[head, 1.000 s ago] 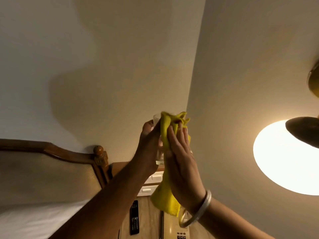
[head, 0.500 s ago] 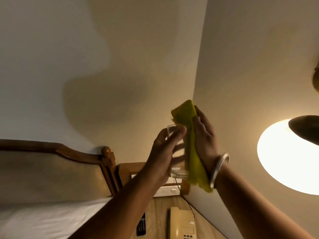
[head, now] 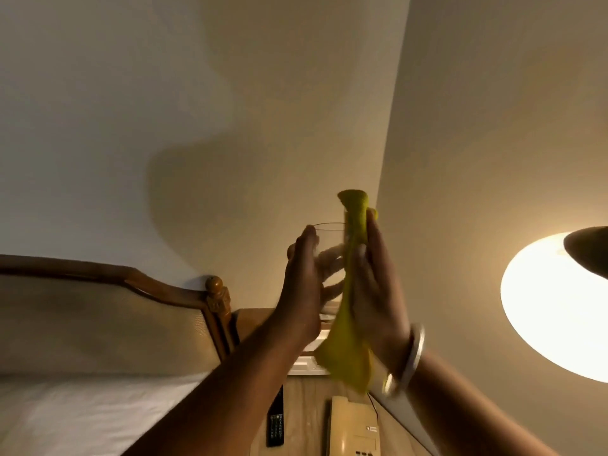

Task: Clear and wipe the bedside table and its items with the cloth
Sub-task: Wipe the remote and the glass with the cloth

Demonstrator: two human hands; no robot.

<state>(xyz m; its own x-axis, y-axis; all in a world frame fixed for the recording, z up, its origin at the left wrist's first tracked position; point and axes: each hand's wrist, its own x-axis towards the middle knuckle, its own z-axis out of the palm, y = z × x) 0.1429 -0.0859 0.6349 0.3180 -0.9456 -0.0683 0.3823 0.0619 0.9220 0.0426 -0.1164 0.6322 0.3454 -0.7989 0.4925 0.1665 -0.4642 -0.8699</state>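
Observation:
My left hand (head: 301, 284) grips a clear drinking glass (head: 329, 236), held upright in the air above the bedside table (head: 304, 419). Flat against the right side of the glass, my right hand (head: 378, 291) presses a yellow cloth (head: 357, 225). The cloth sticks up past the rim and its lower end hangs below my palms. My fingers show through the glass wall. A silver bangle circles my right wrist.
On the wooden table below lie a black remote (head: 275, 422) and a beige telephone (head: 355, 429). A lit lamp shade (head: 552, 304) glows at the right. The bed's wooden headboard (head: 131, 291) and white sheet (head: 82, 416) fill the left. Walls meet in a corner behind my hands.
My right hand with the cloth has slid along the side of the glass, turning edge-on. The cloth's lower end hangs further down. The glass stays raised in my left hand.

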